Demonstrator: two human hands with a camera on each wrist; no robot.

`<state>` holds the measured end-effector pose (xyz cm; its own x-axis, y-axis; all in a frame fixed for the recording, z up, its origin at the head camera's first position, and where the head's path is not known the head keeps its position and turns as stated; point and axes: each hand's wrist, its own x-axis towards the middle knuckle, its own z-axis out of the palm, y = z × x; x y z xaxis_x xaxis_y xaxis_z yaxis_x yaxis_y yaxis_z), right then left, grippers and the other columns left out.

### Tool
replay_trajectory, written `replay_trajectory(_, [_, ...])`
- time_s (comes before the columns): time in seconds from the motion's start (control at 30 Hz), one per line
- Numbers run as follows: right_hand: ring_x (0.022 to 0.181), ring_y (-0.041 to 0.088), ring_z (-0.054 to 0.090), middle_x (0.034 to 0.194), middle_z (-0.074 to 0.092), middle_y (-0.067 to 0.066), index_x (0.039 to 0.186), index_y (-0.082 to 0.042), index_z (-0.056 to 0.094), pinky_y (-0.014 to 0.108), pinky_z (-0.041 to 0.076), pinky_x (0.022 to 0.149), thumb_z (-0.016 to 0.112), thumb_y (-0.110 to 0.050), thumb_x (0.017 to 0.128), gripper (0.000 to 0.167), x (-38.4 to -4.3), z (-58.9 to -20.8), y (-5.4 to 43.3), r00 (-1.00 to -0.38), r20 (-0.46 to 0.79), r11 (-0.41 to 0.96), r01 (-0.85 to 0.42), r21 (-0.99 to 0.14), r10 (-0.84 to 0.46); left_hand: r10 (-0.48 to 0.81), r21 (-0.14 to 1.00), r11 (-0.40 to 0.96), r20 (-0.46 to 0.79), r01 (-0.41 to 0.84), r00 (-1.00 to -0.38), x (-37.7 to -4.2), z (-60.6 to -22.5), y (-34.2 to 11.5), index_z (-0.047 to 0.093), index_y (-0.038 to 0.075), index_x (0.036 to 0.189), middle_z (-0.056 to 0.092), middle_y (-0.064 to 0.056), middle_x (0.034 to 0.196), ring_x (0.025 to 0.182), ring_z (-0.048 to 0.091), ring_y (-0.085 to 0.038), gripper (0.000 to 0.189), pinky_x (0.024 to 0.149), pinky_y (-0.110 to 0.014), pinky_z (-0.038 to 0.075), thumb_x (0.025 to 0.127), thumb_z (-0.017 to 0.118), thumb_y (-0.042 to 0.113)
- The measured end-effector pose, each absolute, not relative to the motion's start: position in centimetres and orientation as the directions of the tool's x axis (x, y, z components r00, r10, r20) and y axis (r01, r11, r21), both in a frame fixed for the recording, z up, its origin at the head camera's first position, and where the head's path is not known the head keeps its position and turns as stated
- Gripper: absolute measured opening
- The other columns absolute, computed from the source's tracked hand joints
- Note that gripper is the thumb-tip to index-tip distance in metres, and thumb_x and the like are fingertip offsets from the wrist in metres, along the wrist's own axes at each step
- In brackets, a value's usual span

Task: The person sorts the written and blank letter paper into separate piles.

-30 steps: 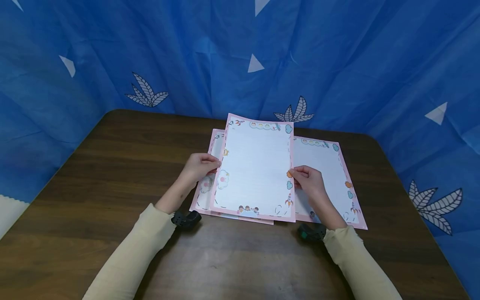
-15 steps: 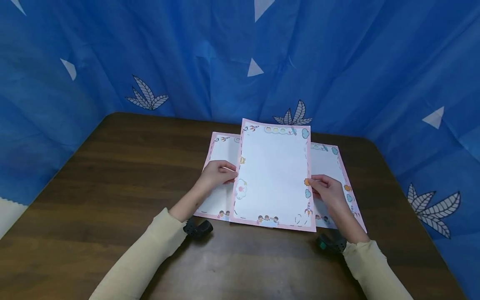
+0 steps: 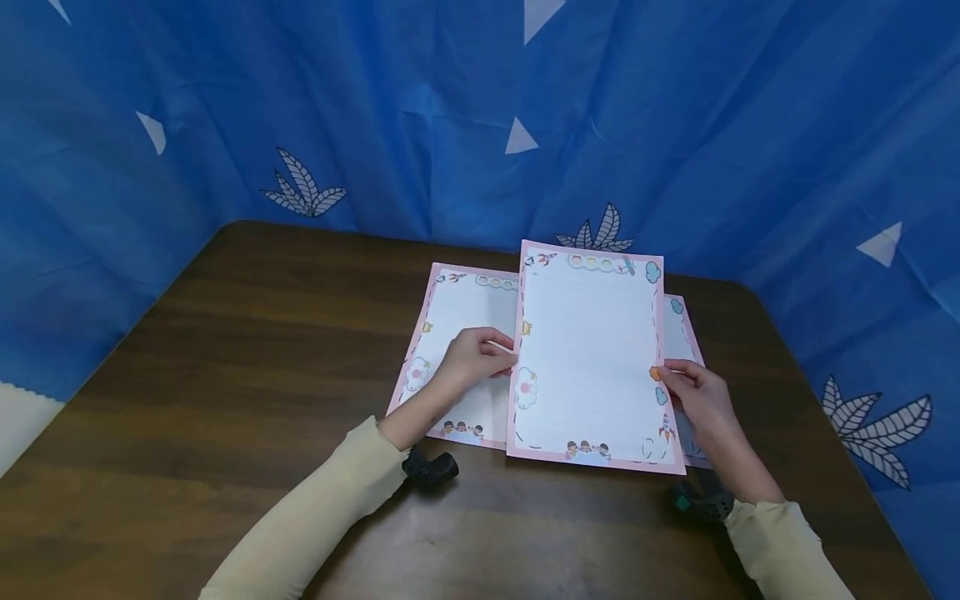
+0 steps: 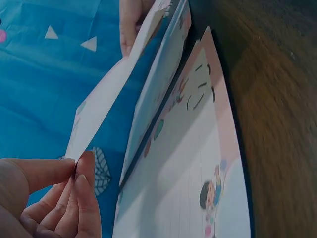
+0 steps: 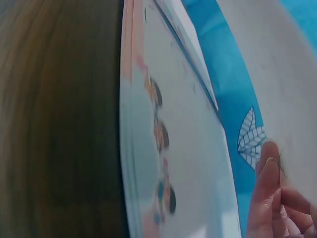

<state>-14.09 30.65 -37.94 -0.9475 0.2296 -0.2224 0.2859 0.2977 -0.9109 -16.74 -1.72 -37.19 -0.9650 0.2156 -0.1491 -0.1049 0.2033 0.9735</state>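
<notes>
A pink-bordered sheet (image 3: 592, 350) is held up off the table (image 3: 225, 383), its face turned toward the head camera. Its left edge is pinched between the thumb and fingers of the left hand (image 3: 477, 357); its right edge, beside the orange badge, is pinched likewise by the right hand (image 3: 702, 398). A slight bow is shown by the sheet in the left wrist view, where a gap is seen between it and the papers beneath.

Toward the table's far edge, two matching papers are laid flat. The inner side of the left-hand paper (image 3: 472, 304) is covered from sight by the held sheet, and only the right margin of the right-hand paper (image 3: 678, 329) is left showing beyond it. In the head view, the far table edge and part of the blue curtain (image 3: 360, 108) are overlapped by the held sheet's top edge.

A wide stretch of wood is left between the left-hand paper and the table's left edge; a narrower strip is left toward the right edge. More wood is seen on the near side.
</notes>
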Motion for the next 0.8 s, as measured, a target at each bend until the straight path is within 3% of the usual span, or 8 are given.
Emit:
replay_trajectory(0.17, [0.071, 0.008, 0.061, 0.085, 0.059, -0.009, 0.125, 0.001, 0.051, 0.022, 0.051, 0.065, 0.059, -0.032, 0.092, 0.047, -14.1, -38.0, 32.2, -0.941, -0.240, 0.309, 0.307, -0.900, 0.238, 0.246, 0.975, 0.212, -0.124, -0.072, -0.961, -16.5, -36.9, -0.2, 0.063, 0.002, 0.109, 0.067, -0.005, 0.077, 0.075, 0.066, -0.026, 0.026, 0.067, -0.027, 0.053, 0.084, 0.069, 0.008])
replay_trajectory(0.3, [0.072, 0.008, 0.060, 0.084, 0.060, -0.012, 0.117, -0.010, 0.057, 0.022, 0.051, 0.065, 0.060, -0.033, 0.091, 0.035, -14.0, -37.8, 33.5, -0.935, -0.274, 0.282, 0.331, -0.900, 0.224, 0.254, 0.973, 0.222, -0.113, -0.056, -0.961, -16.4, -36.9, 1.2, 0.062, 0.003, 0.117, 0.066, -0.003, 0.076, 0.072, 0.066, -0.023, 0.033, 0.065, -0.026, 0.053, 0.085, 0.069, 0.008])
replay_trajectory(0.4, [0.073, 0.009, 0.060, 0.086, 0.059, -0.014, 0.118, -0.014, 0.057, 0.023, 0.051, 0.067, 0.060, -0.036, 0.091, 0.035, -13.9, -37.7, 34.5, -0.937, -0.283, 0.304, 0.336, -0.891, 0.206, 0.255, 0.971, 0.237, -0.096, -0.034, -0.962, -16.5, -36.9, 2.2, 0.061, 0.003, 0.118, 0.066, -0.003, 0.077, 0.068, 0.066, -0.020, 0.035, 0.063, -0.024, 0.052, 0.084, 0.069, 0.007])
replay_trajectory(0.6, [0.076, 0.009, 0.059, 0.091, 0.056, -0.012, 0.131, -0.001, 0.046, 0.022, 0.050, 0.069, 0.058, -0.037, 0.091, 0.055, -14.2, -38.0, 36.1, -0.946, -0.267, 0.370, 0.319, -0.872, 0.187, 0.284, 0.948, 0.316, -0.053, 0.041, -0.957, -17.2, -37.2, 4.4, 0.059, 0.001, 0.121, 0.062, -0.002, 0.081, 0.063, 0.061, -0.012, 0.039, 0.057, -0.020, 0.050, 0.084, 0.069, 0.005])
replay_trajectory(0.8, [0.077, 0.007, 0.055, 0.105, 0.052, 0.003, 0.136, 0.006, 0.040, 0.021, 0.050, 0.067, 0.055, -0.036, 0.093, 0.061, -14.8, -38.9, 37.2, -0.945, -0.261, 0.425, 0.323, -0.845, 0.199, 0.309, 0.934, 0.352, -0.056, 0.059, -0.949, -18.0, -37.9, 6.1, 0.057, -0.003, 0.123, 0.059, -0.001, 0.073, 0.059, 0.059, -0.011, 0.042, 0.053, -0.019, 0.048, 0.083, 0.069, 0.002])
